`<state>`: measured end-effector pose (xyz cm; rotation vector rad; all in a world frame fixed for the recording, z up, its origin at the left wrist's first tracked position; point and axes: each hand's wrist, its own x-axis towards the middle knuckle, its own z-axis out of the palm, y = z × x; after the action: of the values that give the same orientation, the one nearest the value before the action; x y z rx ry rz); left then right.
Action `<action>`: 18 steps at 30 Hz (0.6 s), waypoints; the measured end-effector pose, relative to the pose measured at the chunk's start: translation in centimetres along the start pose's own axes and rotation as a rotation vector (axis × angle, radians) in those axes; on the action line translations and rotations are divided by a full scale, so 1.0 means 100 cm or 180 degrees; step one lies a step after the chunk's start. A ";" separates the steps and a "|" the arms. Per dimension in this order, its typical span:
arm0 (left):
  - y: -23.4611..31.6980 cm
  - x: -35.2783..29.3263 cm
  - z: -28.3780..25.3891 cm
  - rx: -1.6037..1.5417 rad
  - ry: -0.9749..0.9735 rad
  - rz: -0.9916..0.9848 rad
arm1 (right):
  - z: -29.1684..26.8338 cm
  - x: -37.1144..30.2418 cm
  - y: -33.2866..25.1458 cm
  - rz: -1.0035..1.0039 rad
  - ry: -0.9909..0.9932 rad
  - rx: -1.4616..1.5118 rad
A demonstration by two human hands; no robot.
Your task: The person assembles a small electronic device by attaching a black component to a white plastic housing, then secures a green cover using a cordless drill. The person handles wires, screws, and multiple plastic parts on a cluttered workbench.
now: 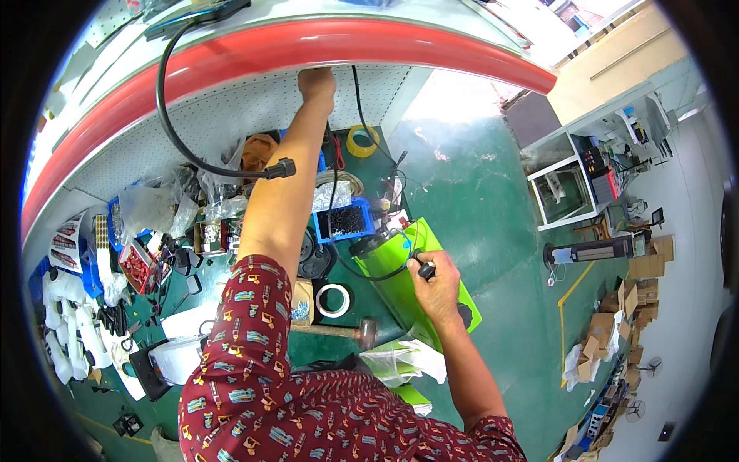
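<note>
My left arm reaches up and forward to the red shelf edge (pixel 369 42). Only the back of my left hand (pixel 316 83) shows, pressed up under that edge, with its fingers hidden. Lower right, my right hand (pixel 437 286) is closed round a black cable plug (pixel 426 270). It is over a bright green case (pixel 389 266) that lies at a slant on the bench. A thin black cable (pixel 332 204) loops down and across toward the right hand. Another, thicker black cable (pixel 163 100) hangs from the shelf, its connector (pixel 281 169) beside my left forearm.
A blue bin (pixel 344 222) of small black parts stands left of the case. Nearby are a tape roll (pixel 333 300), a yellow tape roll (pixel 362 142) and a hammer (pixel 366 333). Plastic bags (pixel 146 208) and loose parts crowd the left. Cardboard boxes (pixel 596 339) line the right wall.
</note>
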<state>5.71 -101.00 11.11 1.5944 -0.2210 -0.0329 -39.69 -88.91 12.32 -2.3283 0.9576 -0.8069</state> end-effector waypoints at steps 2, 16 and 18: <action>-0.002 0.007 -0.015 0.0440 -0.0042 0.0017 | 0.006 -0.002 -0.005 0.0167 -0.0073 0.0109; -0.007 -0.182 -0.071 0.0204 -0.0619 0.1565 | -0.023 0.014 0.003 0.1265 -0.0723 0.0963; -0.025 -0.217 -0.072 -0.0518 -0.2239 0.0614 | -0.023 0.014 0.005 0.1273 -0.0729 0.0984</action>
<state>-14.10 -90.36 6.40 1.3414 -0.8937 -0.4543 -40.59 -90.77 14.09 -1.8354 1.0638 -0.4738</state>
